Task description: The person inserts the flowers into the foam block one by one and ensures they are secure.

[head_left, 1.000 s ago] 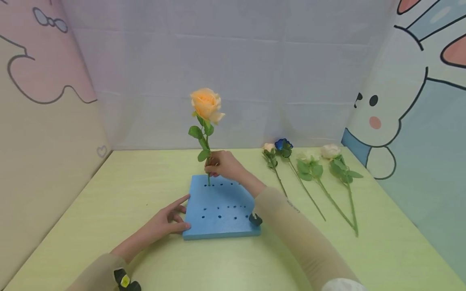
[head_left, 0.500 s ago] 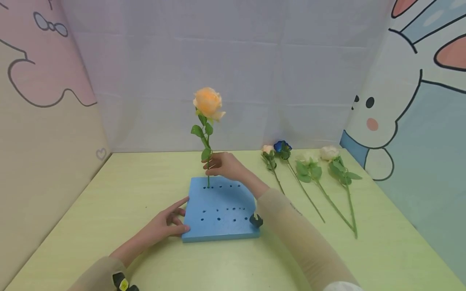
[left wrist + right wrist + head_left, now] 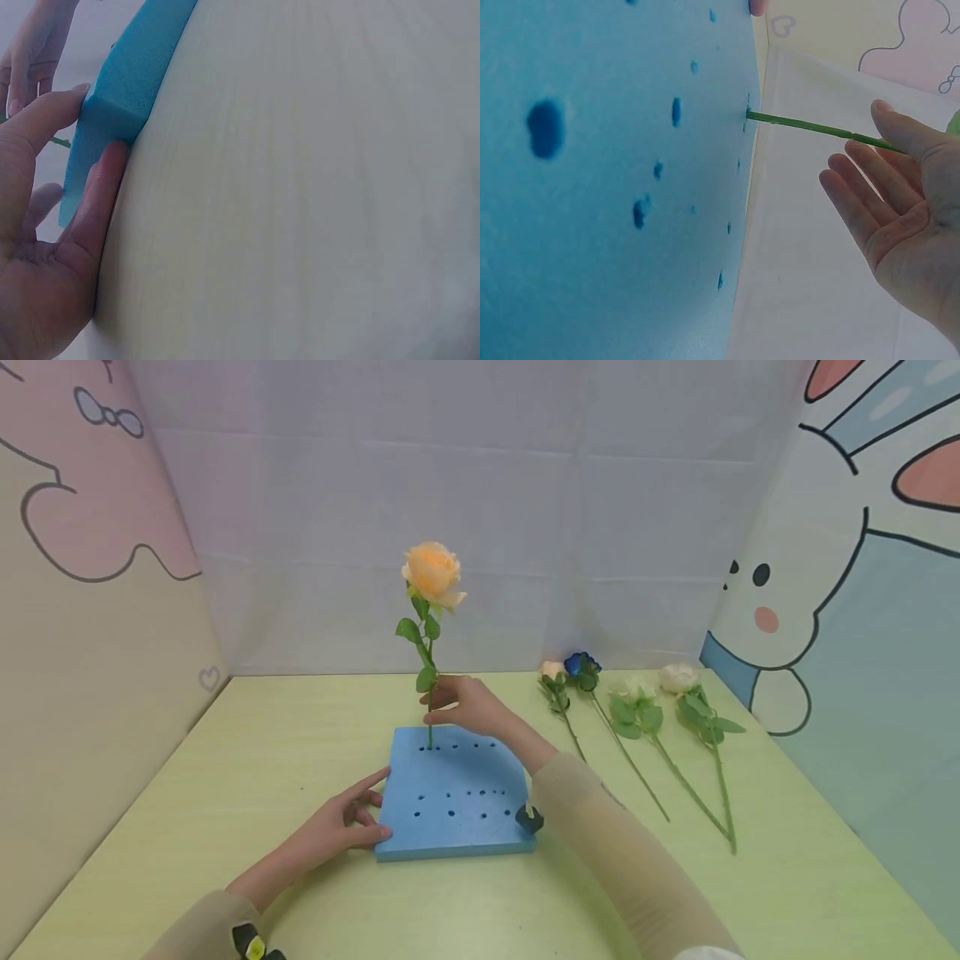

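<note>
An orange rose [image 3: 432,572] stands upright, its stem foot at a hole in the back row of a blue foam board [image 3: 465,768]. My right hand [image 3: 468,703] is around the stem [image 3: 802,126] with thumb and fingers spread and loose. In the right wrist view the fingers reach out beside the stem, which passes behind the thumb. My left hand [image 3: 345,817] rests at the board's left edge. Its thumb touches the near corner and the index finger stretches along the side; the left wrist view shows fingertips on the board's side [image 3: 124,112].
On the right of the table lie a pale peach rose [image 3: 552,672], a blue rose [image 3: 582,667], a light green-white flower [image 3: 636,693] and a white rose [image 3: 678,678], their stems pointing forward. Cartoon-printed walls and a pale backdrop [image 3: 480,527] enclose the table.
My right fingers have loosened from their pinch on the rose's stem and spread apart. The rose has become slightly more upright. My left hand stays on the board.
</note>
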A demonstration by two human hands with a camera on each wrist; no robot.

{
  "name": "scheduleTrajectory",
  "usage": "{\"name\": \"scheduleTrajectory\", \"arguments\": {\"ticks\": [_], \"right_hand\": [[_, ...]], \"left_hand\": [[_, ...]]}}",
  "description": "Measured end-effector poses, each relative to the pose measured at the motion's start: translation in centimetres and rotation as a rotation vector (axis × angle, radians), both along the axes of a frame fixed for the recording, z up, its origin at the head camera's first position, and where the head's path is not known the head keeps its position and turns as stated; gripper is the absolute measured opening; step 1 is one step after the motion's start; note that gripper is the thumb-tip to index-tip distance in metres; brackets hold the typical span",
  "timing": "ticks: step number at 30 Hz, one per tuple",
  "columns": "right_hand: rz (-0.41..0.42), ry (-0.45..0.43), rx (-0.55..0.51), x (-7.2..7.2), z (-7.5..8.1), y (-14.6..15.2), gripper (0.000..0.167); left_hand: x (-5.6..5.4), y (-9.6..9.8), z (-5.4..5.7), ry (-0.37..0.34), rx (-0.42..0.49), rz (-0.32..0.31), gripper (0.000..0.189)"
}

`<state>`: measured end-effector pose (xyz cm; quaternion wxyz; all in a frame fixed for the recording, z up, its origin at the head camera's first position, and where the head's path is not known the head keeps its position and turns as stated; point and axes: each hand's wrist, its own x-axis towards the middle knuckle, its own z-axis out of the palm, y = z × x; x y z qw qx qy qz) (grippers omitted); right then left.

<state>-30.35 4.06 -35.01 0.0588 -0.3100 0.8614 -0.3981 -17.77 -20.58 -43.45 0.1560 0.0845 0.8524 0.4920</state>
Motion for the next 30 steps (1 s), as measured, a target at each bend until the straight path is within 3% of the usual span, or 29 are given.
{"name": "scheduleTrajectory", "arguments": {"ticks": [30], "right_hand": [[-0.045, 0.040, -0.050, 0.5, -0.1, 2.6, 0.044]], "left_hand": [[0.0, 0.0, -0.3, 0.022, -0.004, -0.006, 0.090]]}}
